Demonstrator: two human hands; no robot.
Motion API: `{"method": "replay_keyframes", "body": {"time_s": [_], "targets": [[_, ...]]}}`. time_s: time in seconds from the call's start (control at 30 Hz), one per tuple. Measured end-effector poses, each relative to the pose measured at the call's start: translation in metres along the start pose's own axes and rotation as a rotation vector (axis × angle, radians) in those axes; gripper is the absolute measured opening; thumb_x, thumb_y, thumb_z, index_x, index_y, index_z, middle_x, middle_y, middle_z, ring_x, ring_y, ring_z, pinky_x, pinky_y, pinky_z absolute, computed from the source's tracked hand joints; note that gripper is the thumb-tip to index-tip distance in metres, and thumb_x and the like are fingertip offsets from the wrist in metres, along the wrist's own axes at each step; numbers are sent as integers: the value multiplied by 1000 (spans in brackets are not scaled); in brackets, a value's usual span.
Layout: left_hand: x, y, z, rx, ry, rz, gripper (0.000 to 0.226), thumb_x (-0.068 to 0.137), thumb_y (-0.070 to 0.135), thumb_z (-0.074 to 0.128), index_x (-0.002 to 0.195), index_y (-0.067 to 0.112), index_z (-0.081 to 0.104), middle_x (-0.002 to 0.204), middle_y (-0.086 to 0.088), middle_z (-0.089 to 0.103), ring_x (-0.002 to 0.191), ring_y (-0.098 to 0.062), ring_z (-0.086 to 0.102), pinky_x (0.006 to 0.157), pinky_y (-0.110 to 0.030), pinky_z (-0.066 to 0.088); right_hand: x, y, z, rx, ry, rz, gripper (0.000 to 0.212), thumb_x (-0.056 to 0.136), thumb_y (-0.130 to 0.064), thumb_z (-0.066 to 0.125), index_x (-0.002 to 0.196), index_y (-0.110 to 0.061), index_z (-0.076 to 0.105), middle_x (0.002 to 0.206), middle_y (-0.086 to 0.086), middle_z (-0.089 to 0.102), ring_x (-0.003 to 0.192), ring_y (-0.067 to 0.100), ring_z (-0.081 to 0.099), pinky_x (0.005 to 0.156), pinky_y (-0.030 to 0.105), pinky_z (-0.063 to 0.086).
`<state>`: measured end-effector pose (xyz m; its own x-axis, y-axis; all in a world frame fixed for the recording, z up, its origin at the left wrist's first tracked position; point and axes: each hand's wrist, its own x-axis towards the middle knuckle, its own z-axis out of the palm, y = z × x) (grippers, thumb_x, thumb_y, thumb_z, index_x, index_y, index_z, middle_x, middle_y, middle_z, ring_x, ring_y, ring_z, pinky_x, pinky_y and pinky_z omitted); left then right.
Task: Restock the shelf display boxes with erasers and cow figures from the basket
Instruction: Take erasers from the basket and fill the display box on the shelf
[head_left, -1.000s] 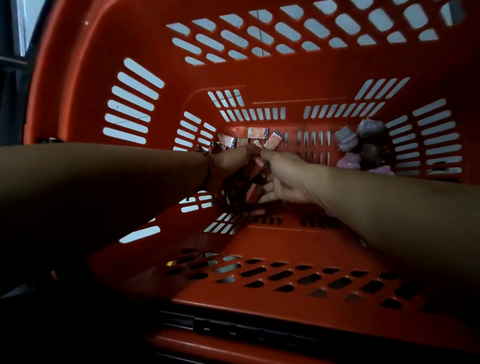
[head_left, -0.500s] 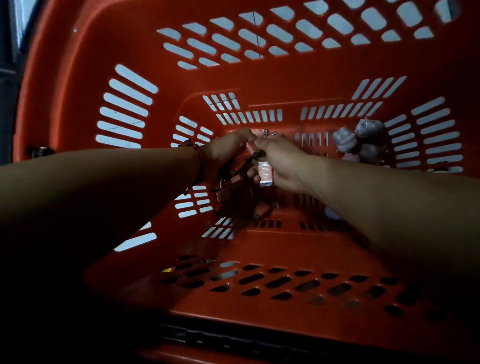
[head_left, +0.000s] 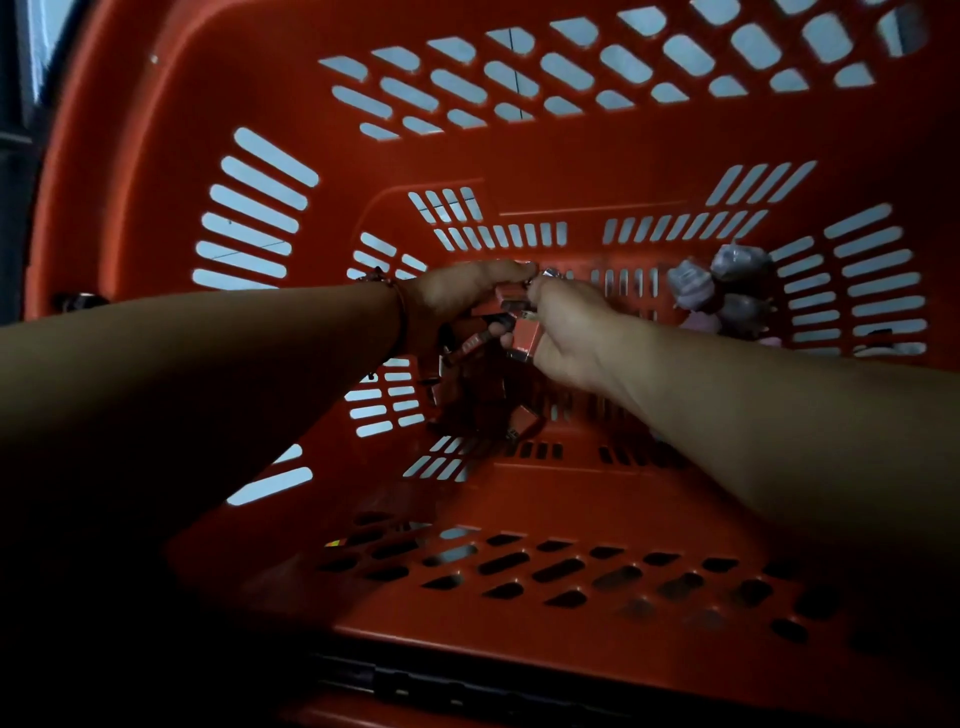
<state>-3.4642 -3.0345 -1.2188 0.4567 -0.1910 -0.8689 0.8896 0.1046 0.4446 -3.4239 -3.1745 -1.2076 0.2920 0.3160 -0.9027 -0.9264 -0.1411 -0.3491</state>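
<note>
Both hands have drawn together since a second ago, lifting clear of the pile they were digging in. Restocking looks barely begun to me: loose erasers (head_left: 522, 423) lie on the basket (head_left: 571, 156) floor, the cow figures (head_left: 727, 288) sit untouched in its far right corner, and no display box is in sight. Her left hand (head_left: 462, 296) curls round a bunch of erasers (head_left: 506, 302). Touching it, the right hand (head_left: 576, 343) pinches one red eraser (head_left: 525, 340).

Orange slotted basket (head_left: 571, 156), red erasers (head_left: 525, 340), grey-pink cow figures (head_left: 727, 291)
</note>
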Motion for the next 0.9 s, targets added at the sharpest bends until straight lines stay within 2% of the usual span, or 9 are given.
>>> {"method": "replay_keyframes", "body": {"time_s": [0.1,0.17,0.27,0.37,0.43,0.57,0.73,0.83,0.9], "targets": [[6,0,-5,-9,88,-43,56,83,54,72,116,9,68,88,-9,63,98,-33,62,97,-49,51,4,-1,-6,-52,16,-5,9,100,-5,52,101,-7,61,80,9,69,56,15,67,44,22,47],[4,0,-8,-41,25,-13,50,95,52,62,111,4,66,98,-15,64,93,-30,65,82,-38,57,7,-2,-11,-134,78,-48,9,93,-3,62,101,-1,67,70,5,65,46,7,60,39,18,42],[1,2,-11,-37,6,4,49,96,50,64,119,6,66,118,-18,64,100,-32,61,84,-37,54,7,-4,-16,-156,122,-87,9,86,-1,73,94,1,71,67,5,64,48,6,54,43,19,41],[0,7,-8,8,-29,-16,35,100,45,61,104,12,72,107,-10,68,77,-18,63,63,-26,52,8,-6,-17,-127,120,-62,10,86,5,68,81,-4,69,69,7,64,52,9,55,49,20,46],[1,9,-9,5,-67,-16,32,102,39,58,103,9,69,105,-10,66,79,-19,64,67,-27,55,10,-6,-16,-89,111,-55,15,89,4,65,79,-5,66,67,5,62,54,9,55,54,22,48],[-1,14,-7,-21,-5,14,33,101,33,60,112,1,65,99,-14,70,76,-23,70,63,-30,59,8,-12,-14,-27,39,-24,16,92,2,55,104,-4,66,83,8,62,58,12,56,51,25,49],[8,3,-11,-2,159,49,61,79,39,85,124,1,68,123,-18,71,111,-40,68,107,-51,49,11,-15,-9,-34,88,-26,42,85,18,38,103,-7,67,89,9,65,67,14,60,60,31,57],[12,-2,-10,-7,219,81,53,81,32,84,124,3,70,118,-17,74,103,-34,72,93,-45,59,10,-15,-8,-9,113,-49,33,96,14,42,94,-9,66,103,15,72,90,22,72,75,31,62],[12,-2,-7,-12,252,94,45,82,30,84,119,6,72,110,-14,77,91,-28,75,75,-36,61,12,-16,-11,4,121,-72,31,95,16,46,107,-4,67,116,17,70,102,25,71,81,28,59]]}}
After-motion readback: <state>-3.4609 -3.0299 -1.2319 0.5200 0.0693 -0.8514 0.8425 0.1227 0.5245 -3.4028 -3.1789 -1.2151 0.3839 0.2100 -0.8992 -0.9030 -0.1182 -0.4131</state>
